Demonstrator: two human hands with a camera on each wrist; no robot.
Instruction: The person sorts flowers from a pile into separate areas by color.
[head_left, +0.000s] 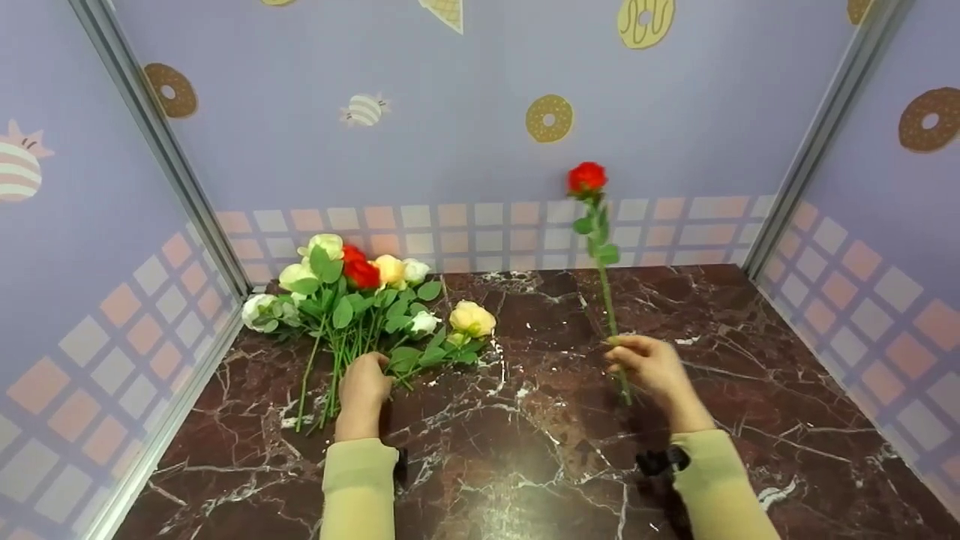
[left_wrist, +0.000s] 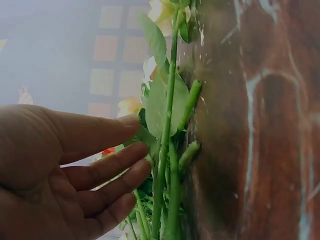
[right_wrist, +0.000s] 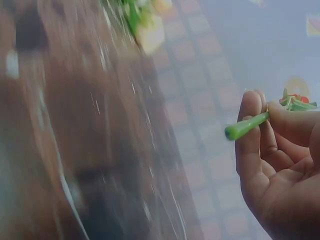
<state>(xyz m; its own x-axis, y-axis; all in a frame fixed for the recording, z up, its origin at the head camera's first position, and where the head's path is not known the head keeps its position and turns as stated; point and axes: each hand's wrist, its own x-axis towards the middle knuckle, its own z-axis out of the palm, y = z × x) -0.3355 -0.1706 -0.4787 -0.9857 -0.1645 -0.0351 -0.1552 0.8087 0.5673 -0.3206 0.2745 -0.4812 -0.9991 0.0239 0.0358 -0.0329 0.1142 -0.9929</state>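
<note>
Marbled tabletop (head_left: 540, 427), red rose (head_left: 606, 255) above right hand (head_left: 651, 367) pinching its stem (right_wrist: 247, 125), left hand (head_left: 365, 386) loosely spread beside flowers (head_left: 343, 311)

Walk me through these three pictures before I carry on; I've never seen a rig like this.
There is no robot: these are a person's two bare hands. The widest picture comes from a camera worn on the head, looking forward and down. The other two come from cameras on the wrists, so the scene looks tipped sideways. On the marble-patterned tabletop lies a bunch of roses, white, yellow and red. The left hand is at their stems, fingers loosely extended; whether it touches any is hard to tell. The right hand pinches a single red rose low on its stem, bloom up.
</note>
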